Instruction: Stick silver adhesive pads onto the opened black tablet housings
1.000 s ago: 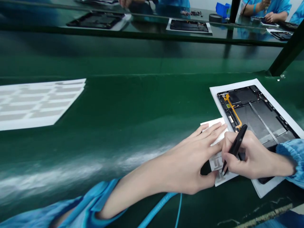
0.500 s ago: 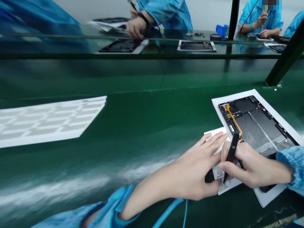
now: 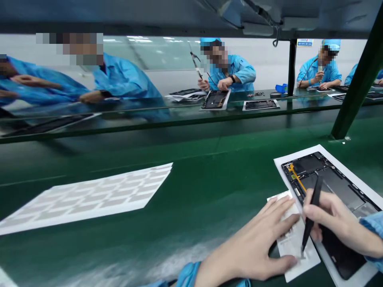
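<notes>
My left hand (image 3: 266, 239) lies flat with fingers spread on a small white sticker sheet (image 3: 302, 265), which carries pale grey shapes. Black tweezers (image 3: 312, 211) are pinched in my right hand (image 3: 338, 219), their tips pointing down at the lower part of that sheet. Whether the tips hold anything is too small to tell. Beneath and beyond my right hand is an opened tablet (image 3: 338, 185) with dark inner panels and an orange flex cable (image 3: 297, 177). It rests on a white sheet (image 3: 321, 149), and my right hand and sleeve cover part of it.
A larger white sheet with grey patches (image 3: 98, 199) lies on the green bench (image 3: 209, 191) to the left. A slanted dark post (image 3: 353, 87) rises at the right. Co-workers in blue (image 3: 242, 71) sit across a raised ledge, with more opened tablets (image 3: 260, 105) before them.
The view has tilted up, bringing more co-workers into sight. My right hand has shifted slightly away from my left, and the tweezers' tips now show nearer the sheet's lower edge.
</notes>
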A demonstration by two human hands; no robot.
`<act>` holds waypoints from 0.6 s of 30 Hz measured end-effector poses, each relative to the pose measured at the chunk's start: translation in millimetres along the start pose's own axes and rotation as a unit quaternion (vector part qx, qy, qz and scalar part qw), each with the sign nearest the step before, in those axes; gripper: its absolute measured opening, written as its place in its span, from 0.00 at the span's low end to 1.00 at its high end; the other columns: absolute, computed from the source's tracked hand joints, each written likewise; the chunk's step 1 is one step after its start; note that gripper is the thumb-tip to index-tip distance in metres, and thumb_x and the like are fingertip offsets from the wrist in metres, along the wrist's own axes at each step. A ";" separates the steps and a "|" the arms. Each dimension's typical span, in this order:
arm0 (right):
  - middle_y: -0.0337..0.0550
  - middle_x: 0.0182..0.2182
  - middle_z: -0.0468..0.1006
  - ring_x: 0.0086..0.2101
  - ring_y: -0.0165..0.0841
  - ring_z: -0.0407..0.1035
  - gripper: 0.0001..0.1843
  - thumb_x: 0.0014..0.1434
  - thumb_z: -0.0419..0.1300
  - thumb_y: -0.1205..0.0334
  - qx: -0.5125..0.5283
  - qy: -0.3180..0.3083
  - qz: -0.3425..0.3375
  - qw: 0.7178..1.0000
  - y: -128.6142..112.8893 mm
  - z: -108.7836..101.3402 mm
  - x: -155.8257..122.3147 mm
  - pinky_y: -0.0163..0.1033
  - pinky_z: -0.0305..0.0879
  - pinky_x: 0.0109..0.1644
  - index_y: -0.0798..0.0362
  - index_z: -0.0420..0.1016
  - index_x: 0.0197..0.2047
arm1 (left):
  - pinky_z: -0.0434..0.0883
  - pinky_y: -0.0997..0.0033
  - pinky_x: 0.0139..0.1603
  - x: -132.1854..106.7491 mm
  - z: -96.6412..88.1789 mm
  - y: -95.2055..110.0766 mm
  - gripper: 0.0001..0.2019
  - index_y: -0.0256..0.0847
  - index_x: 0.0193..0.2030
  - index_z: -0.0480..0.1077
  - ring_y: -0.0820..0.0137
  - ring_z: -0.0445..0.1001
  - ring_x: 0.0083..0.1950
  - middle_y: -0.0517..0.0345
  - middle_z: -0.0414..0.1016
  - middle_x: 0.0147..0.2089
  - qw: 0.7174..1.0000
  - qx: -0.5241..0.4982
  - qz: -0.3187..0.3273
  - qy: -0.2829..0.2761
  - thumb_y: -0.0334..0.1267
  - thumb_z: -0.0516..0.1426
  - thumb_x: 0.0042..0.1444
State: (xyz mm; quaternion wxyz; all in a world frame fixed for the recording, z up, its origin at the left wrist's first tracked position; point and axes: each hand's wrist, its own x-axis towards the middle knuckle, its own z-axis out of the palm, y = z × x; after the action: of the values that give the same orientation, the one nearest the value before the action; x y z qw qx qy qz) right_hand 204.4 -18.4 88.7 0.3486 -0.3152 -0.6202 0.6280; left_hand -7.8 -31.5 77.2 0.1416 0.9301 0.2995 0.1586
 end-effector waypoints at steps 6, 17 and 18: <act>0.39 0.24 0.76 0.23 0.29 0.73 0.13 0.55 0.67 0.53 -0.086 0.222 0.004 0.971 -12.6 -25.4 -61.6 0.29 0.71 0.27 0.54 0.75 0.29 | 0.73 0.62 0.50 4.9 19.4 32.5 0.08 0.33 0.46 0.69 0.62 0.72 0.48 0.47 0.76 0.43 0.990 -0.006 0.107 0.090 0.27 0.51 0.63; 0.36 0.21 0.75 0.24 0.28 0.71 0.09 0.54 0.67 0.61 -0.085 0.501 -0.027 0.861 5.0 20.9 -102.0 0.30 0.69 0.30 0.51 0.74 0.25 | 0.69 0.67 0.31 28.9 30.7 54.4 0.11 0.28 0.41 0.70 0.66 0.69 0.33 0.51 0.74 0.33 0.976 -0.024 0.182 0.113 0.24 0.47 0.65; 0.35 0.21 0.75 0.24 0.28 0.70 0.09 0.55 0.66 0.61 -0.083 0.498 -0.032 0.862 5.8 23.1 -101.3 0.29 0.69 0.30 0.51 0.73 0.26 | 0.70 0.68 0.32 27.9 30.3 56.4 0.10 0.29 0.40 0.70 0.66 0.69 0.34 0.51 0.74 0.33 0.976 -0.028 0.180 0.116 0.24 0.48 0.65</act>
State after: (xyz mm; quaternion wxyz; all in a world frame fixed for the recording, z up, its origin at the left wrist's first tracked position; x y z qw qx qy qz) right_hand 241.5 -115.2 79.9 0.6035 -0.5942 -0.4232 0.3219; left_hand 54.1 -63.8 75.7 0.1013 0.9396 0.1369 0.2969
